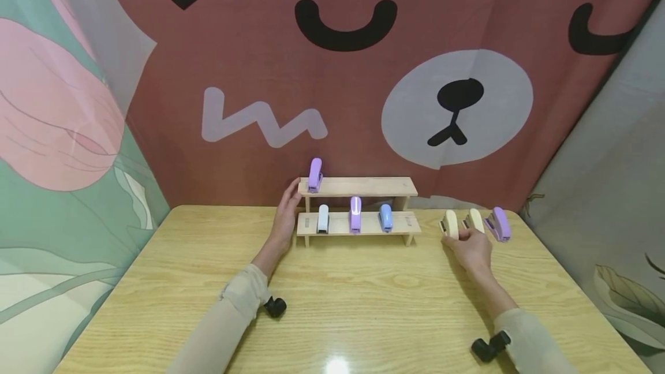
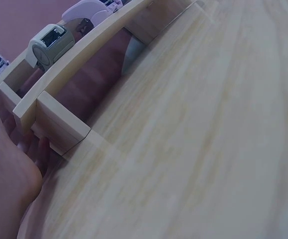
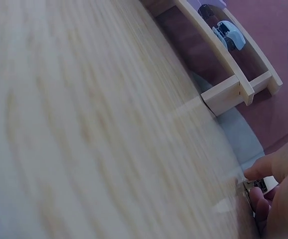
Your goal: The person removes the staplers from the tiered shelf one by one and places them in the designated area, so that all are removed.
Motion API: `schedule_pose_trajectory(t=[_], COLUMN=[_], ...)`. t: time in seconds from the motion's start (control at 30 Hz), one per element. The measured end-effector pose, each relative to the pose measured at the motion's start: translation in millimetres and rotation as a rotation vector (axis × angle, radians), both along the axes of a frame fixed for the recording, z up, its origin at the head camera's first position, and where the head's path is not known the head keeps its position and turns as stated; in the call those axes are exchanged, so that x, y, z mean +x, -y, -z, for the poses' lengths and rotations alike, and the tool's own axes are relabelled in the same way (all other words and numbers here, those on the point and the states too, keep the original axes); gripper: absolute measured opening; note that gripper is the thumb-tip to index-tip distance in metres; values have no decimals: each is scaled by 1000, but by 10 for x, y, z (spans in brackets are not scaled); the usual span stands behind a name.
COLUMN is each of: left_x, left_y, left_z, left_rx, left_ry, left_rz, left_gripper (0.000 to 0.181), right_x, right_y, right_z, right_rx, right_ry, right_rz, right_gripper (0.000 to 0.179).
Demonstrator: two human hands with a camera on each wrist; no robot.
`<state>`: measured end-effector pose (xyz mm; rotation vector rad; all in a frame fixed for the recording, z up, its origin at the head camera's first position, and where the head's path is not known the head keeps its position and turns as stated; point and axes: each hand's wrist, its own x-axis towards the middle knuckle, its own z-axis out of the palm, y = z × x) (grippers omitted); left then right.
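Right grip (image 1: pixel 473 249), leftmost cream stapler (image 1: pixel 451 223) seemingly pinched between its fingertips, left grip (image 1: pixel 285 219) straight-fingered against rack (image 1: pixel 363 187)

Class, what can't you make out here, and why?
Head view: lower end of the rightmost cream stapler, behind the right hand.
Right wrist view: pinched cream stapler, mostly behind that hand; lower-shelf purple stapler, cut off by the top edge.
Left wrist view: left hand, cut off by the left edge.
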<state>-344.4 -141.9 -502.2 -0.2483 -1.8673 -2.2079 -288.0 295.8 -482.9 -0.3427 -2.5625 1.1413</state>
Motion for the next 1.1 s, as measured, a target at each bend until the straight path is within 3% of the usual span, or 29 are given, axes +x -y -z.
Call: schedule_pose_trajectory(t=[0.37, 0.5, 0.6, 0.8, 1.1], left_x=[26, 147, 165, 36, 55], left_y=[21, 28, 49, 64, -19], left_z=[13, -133, -169, 22, -5], left_rx=[-26, -32, -29, -33, -63], left_ry=[0, 7, 17, 6, -24], left_rz=[8, 29, 41, 25, 12], left_gripper=[49, 50, 51, 51, 51], right_x=[4, -16, -42, -61, 7], right_y=[39, 51, 52, 46, 109], right_z=[18, 3, -8, -15, -206], right_rx=[22, 27, 33, 54, 91], right_ry=[-41, -47, -62, -88, -142], right_rz=[-2, -2, -12, -24, 12], right_gripper=[27, 26, 27, 39, 50])
